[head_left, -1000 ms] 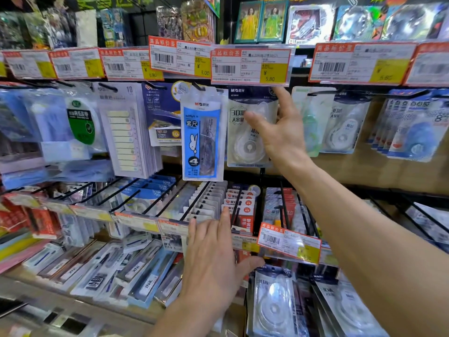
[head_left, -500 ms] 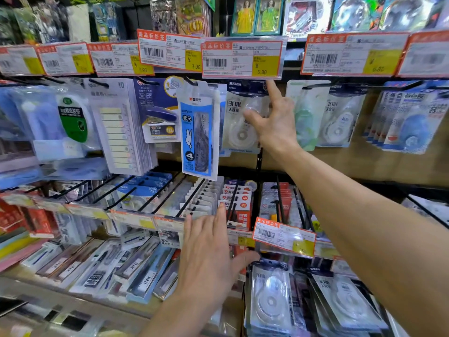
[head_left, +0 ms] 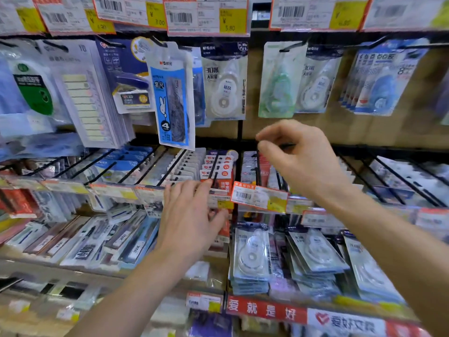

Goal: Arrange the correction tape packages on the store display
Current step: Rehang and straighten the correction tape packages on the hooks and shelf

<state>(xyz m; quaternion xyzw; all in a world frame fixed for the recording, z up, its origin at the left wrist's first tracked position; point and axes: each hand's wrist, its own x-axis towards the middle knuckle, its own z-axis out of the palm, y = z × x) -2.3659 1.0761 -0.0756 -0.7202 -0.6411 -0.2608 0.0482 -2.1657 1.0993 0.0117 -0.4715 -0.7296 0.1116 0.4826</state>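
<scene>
The price labels [head_left: 206,15] along the top edge of the display [head_left: 364,127] are cut off by the frame, and most of the print is too blurred to be read. The right hand [head_left: 298,161] is held before the middle row of hooks [head_left: 171,167], its fingers [head_left: 272,132] curled and thumb and forefinger drawn close together. Whether anything thin is pinched between them cannot be told. The packs behind it are hidden. The left hand [head_left: 192,215] is laid with straight, spread fingers on the price rail [head_left: 150,193] at the front edge of that row, with nothing gripped. The red-and-white packs [head_left: 218,166] are partly covered by its fingertips.

The correction tape packages [head_left: 224,86] are hung in the upper row, just under the labels. They are clear blister packs on dark-topped cards, each with a rounded white dispenser inside. A second package [head_left: 315,86] is hung to the right, beside a pale green pack [head_left: 277,83]. Stacked packages [head_left: 252,254] are laid tilted on the bottom shelf [head_left: 264,310], and those nearest its right edge are overlapped by the right forearm.
</scene>
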